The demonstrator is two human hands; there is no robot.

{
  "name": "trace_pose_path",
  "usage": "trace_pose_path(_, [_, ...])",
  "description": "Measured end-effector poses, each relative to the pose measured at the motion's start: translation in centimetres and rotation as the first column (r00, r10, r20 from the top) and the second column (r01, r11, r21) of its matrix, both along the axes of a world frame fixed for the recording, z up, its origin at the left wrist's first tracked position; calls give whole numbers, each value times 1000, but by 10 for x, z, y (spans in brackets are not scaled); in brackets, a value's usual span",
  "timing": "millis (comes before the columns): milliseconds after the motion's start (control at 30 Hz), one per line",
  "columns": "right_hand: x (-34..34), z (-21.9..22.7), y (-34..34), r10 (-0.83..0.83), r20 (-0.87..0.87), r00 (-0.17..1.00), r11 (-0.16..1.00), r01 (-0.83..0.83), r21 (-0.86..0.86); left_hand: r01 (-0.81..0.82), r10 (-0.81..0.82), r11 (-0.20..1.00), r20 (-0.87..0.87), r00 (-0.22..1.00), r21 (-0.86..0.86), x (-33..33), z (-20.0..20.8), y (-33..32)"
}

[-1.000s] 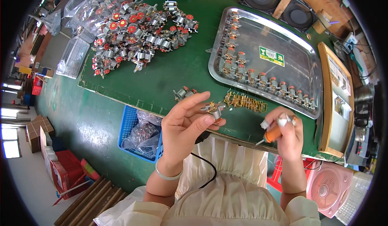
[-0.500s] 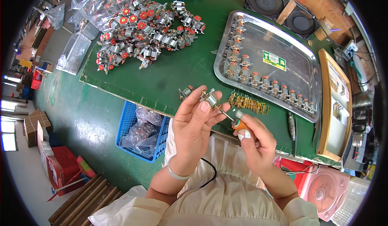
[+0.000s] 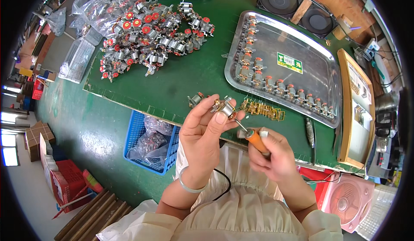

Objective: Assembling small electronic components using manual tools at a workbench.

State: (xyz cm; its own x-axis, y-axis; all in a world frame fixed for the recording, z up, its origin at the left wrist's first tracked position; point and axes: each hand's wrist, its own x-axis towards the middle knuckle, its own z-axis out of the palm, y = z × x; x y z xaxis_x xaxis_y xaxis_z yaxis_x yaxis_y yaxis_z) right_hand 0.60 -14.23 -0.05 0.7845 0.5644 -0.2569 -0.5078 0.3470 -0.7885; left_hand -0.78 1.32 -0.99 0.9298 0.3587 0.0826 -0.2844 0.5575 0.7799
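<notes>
Pinched between the thumb and fingers of my left hand (image 3: 202, 139) is a small silver motor (image 3: 226, 108) with brass-coloured parts. My right hand (image 3: 276, 154) is wrapped round the orange handle of a screwdriver (image 3: 258, 142), whose shaft points up and left to the near end of the motor. Whether its tip sits in a screw is too small to tell. Another small motor (image 3: 196, 99) shows just behind my left fingers. A row of brass-coloured frames (image 3: 264, 109) lies on the green table beyond my hands.
At the far left is a heap of motors with red discs (image 3: 146, 38). A metal tray (image 3: 304, 82) with motors along two sides lies right, beside a wooden-framed box (image 3: 343, 111). A dark-handled tool (image 3: 310, 132) rests nearby. Below the table edge stands a blue basket (image 3: 133, 133).
My right hand has turned and closed more fully round the screwdriver handle, showing more of the orange. My left hand keeps its hold on the motor. The view has shifted slightly.
</notes>
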Motion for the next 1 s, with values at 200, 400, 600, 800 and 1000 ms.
trace_pose_path(200, [-9, 8, 16, -198, 110, 974, 973, 208, -96, -27, 28, 998, 22, 999, -57, 3, 3, -2])
trace_pose_path(400, [3, 12, -1, 18, -67, 998, 999, -20, -33, 9, -5, 999, 68, 998, -45, 3, 1, -3])
trace_pose_path(600, [8, -20, 15, -101, 989, 109, 651, 759, -17, 9, -5, 999, 88, 996, -49, 6, 2, -12])
trace_pose_path(800, [10, -15, -18, 201, -187, 962, 906, -110, 409, 26, -20, 999, 108, 994, -47, 2, -1, -11])
trace_pose_path(1000, [-3, 0, 14, -325, 702, 634, 802, 578, -151, -7, 9, 999, 48, 999, -46, 5, 3, -13])
